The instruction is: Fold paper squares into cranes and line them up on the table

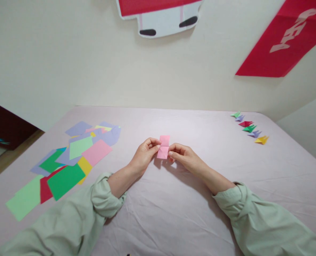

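A small pink sheet of paper [163, 152], narrow and upright with a crease across its middle, is held just above the cloth-covered table. My left hand [146, 153] pinches its left edge between thumb and fingers. On the opposite side, my right hand [183, 155] grips the lower right edge with thumb and forefinger. Both hands cast a shadow on the cloth beneath.
Loose coloured paper sheets [66, 181] lie overlapping on the left of the table [158, 220]. Several small folded paper figures [250, 128] stand in a row at the back right. A pale wall [158, 78] with red decorations rises behind the table.
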`<state>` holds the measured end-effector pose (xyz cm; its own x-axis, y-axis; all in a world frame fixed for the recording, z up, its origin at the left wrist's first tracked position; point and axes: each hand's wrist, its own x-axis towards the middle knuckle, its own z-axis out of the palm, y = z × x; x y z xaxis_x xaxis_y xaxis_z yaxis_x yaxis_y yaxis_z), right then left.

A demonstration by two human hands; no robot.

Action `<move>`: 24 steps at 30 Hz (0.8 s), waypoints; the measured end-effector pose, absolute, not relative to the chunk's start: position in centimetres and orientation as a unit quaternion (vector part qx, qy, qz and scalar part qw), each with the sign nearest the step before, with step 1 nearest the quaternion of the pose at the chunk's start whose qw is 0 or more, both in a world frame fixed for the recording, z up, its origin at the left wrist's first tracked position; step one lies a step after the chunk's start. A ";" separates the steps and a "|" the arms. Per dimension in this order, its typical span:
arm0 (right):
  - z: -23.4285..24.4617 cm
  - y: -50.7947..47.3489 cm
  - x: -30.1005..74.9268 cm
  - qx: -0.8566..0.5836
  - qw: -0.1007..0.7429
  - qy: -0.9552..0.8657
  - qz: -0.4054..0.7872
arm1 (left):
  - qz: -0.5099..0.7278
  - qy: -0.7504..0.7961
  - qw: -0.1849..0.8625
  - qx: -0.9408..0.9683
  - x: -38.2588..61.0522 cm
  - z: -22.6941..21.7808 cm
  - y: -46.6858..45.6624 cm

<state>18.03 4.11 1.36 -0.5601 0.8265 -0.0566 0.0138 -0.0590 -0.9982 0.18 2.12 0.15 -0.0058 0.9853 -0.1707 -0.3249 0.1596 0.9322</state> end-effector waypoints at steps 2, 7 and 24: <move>1.4 4.1 18.0 -0.343 0.315 -0.609 0.642 | 0.540 0.460 0.607 0.357 0.2 0.1 2.2; 1.2 4.0 17.9 -0.334 0.309 -0.609 0.649 | 0.540 0.458 0.609 0.358 0.2 0.0 2.1; 1.0 3.9 17.6 -0.354 0.320 -0.607 0.636 | 0.534 0.467 0.597 0.375 0.4 0.5 1.8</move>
<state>17.58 3.91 1.00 -0.5452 0.8360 -0.0621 0.0232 -0.0589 -0.9980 0.35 1.84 0.49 -0.0062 0.9876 -0.1571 -0.2860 0.1488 0.9466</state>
